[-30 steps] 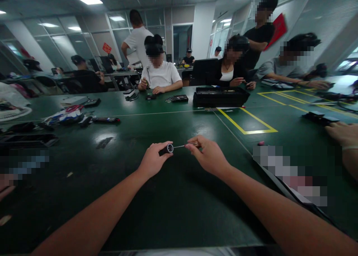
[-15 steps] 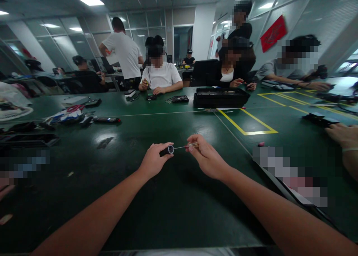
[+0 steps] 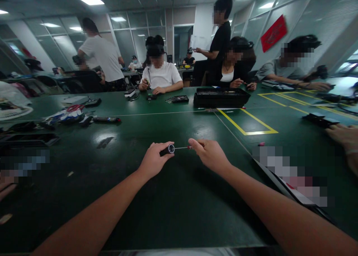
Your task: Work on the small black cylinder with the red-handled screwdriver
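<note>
In the middle of the view, my left hand (image 3: 154, 160) grips a black cylindrical piece (image 3: 170, 149) whose round, silver-rimmed end faces me. My right hand (image 3: 209, 152) is closed around the handle of a screwdriver (image 3: 183, 147). Its thin metal shaft points left and meets the open round end of the cylinder; whether the tip sits inside is too small to tell. A red part of the handle shows at my right fingertips, and the rest is hidden by the hand. Both hands are above the green table (image 3: 173, 207).
A long black tray (image 3: 220, 98) stands farther back. Tools and cables (image 3: 69, 114) lie at the left, with a black pen-like tool (image 3: 106, 120). Another person's hand (image 3: 342, 136) touches black parts at the right edge. Several people sit or stand beyond the table.
My right thumb and fingers have shifted on the screwdriver handle, now covering more of it. My left hand stays put. Behind, the standing people have moved left.
</note>
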Demonstrator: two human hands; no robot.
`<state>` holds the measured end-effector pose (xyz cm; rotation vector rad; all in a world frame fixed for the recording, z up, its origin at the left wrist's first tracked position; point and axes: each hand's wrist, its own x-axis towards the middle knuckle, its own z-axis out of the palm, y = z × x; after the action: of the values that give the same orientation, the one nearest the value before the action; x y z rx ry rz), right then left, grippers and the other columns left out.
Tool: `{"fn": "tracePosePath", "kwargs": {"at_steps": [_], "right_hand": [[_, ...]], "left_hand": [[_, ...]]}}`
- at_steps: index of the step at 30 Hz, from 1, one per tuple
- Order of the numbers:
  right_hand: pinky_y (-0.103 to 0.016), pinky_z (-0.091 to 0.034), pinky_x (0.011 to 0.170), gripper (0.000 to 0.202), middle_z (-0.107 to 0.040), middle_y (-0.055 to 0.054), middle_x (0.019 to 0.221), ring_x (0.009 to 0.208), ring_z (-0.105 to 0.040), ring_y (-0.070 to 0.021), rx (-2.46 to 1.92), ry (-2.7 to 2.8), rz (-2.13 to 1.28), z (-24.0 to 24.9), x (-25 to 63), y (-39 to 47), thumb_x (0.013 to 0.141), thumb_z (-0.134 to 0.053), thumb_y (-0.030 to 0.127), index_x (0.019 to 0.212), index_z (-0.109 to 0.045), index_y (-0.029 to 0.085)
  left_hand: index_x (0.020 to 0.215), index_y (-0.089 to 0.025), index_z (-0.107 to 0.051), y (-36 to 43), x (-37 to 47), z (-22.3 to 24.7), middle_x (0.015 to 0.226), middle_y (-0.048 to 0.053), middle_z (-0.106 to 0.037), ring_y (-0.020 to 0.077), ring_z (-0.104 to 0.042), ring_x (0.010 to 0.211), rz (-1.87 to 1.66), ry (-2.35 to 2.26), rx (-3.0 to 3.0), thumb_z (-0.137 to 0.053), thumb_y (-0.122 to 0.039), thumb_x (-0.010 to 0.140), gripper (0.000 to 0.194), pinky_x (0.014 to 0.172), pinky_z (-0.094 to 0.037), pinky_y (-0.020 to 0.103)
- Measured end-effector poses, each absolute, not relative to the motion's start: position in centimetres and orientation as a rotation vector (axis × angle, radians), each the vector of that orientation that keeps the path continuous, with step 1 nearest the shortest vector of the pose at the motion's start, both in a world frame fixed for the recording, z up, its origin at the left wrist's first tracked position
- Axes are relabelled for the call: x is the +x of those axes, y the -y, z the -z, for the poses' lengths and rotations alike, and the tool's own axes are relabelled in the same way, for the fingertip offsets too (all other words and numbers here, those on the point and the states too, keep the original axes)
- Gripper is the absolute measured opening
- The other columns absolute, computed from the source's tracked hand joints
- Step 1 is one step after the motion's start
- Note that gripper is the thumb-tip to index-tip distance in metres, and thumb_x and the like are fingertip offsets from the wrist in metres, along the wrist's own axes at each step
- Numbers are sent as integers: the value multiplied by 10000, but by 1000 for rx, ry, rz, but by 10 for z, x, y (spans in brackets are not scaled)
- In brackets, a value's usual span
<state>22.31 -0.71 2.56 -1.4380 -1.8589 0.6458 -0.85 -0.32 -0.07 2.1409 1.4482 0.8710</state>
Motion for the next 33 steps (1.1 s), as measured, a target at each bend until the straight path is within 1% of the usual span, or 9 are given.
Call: {"fn": "tracePosePath", "kwargs": {"at_steps": [3,7,11,15,22,25,27,30,33], "right_hand": [[-293,-230,441,572,-480,24,467,420,-436,-132,-1456,1864,-641,-24,223,7,940,-445,649,694,-722,213],[-299,-276,460,526,-542,9,517,455,-483,-152,-1488,1840,-674,-21,221,8,941,-455,639,686,-651,224],[-301,-350,525,308,-628,0,665,577,-559,-174,-1383,1848,-671,-17,222,7,947,-532,508,826,-605,234],[-315,-425,649,137,-665,-5,827,735,-614,-187,-1170,1862,-744,-17,223,8,957,-534,367,1000,-581,246],[-308,-370,590,350,-591,3,699,632,-544,-173,-1283,1847,-665,-20,222,10,1016,-393,454,895,-639,237],[-315,-417,629,203,-642,-10,812,698,-586,-181,-1250,1757,-710,-16,221,9,990,-457,392,1017,-588,239],[-326,-451,673,156,-655,-22,881,743,-603,-184,-1185,1707,-741,-14,221,8,955,-514,350,1057,-546,236],[-339,-474,705,156,-657,-33,896,768,-612,-187,-1121,1642,-782,-14,219,9,907,-587,340,1008,-553,226],[-340,-479,703,179,-656,-24,836,755,-614,-186,-1095,1571,-848,-14,216,10,900,-606,391,959,-605,222]], "left_hand": [[1276,-311,-649,3,-9,1,1176,36,-708,266,-608,1087,-854,-1444,2150,-696,-243,876,408,1087,-377,540],[1277,-317,-648,1,-11,2,1176,33,-707,264,-609,1091,-859,-1450,2152,-694,-242,878,409,1067,-398,523],[1274,-322,-651,0,-12,3,1157,32,-710,260,-615,1070,-875,-1456,2153,-695,-240,879,406,1009,-438,484],[1266,-315,-658,1,-11,3,1145,31,-714,264,-611,1077,-836,-1444,2171,-701,-235,872,404,1059,-399,515],[1268,-323,-651,2,-10,3,1186,24,-704,263,-605,1120,-813,-1419,2180,-705,-245,875,405,1147,-281,588],[1270,-325,-647,2,-10,4,1172,16,-708,255,-606,1114,-800,-1396,2176,-706,-243,876,407,1163,-238,602],[1269,-314,-651,2,-9,4,1164,24,-710,260,-604,1103,-806,-1403,2172,-707,-245,874,405,1150,-271,587],[1278,-304,-650,2,-9,4,1159,34,-711,267,-602,1096,-820,-1425,2162,-709,-254,872,414,1134,-306,570],[1273,-315,-650,3,-8,4,1150,24,-716,263,-611,1093,-807,-1423,2158,-720,-260,866,417,1152,-267,597]]}}
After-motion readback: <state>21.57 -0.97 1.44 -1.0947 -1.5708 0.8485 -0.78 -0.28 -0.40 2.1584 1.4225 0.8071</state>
